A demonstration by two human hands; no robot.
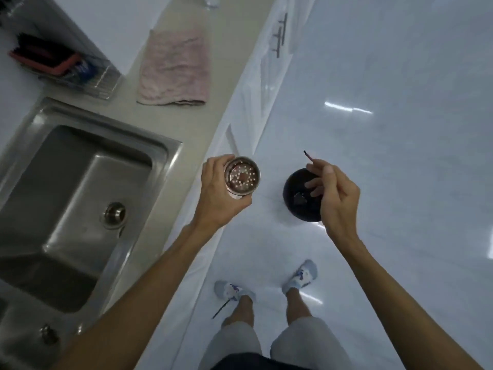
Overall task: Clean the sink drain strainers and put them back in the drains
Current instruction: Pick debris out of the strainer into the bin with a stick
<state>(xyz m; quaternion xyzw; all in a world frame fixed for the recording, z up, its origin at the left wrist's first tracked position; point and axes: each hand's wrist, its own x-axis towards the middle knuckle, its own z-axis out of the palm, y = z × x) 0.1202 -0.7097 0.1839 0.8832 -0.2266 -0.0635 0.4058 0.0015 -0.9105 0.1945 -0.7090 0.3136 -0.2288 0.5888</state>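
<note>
The left hand (218, 193) curls around a round perforated steel strainer basket (241, 177); the right hand (336, 198) pinches a thin dark stick (309, 156) over a black round container (290, 186).

A person's bare forearms reach forward from the lower corners of the view, with the hands held apart at much the same height. The left hand (221, 190) curls its fingers and thumb around a round perforated stainless-steel drain strainer (242, 177), whose perforated face is turned toward the camera. The right hand (337, 201) pinches a thin dark stick (309, 157) between thumb and forefinger, with its remaining fingers loosely curled beneath.
</note>
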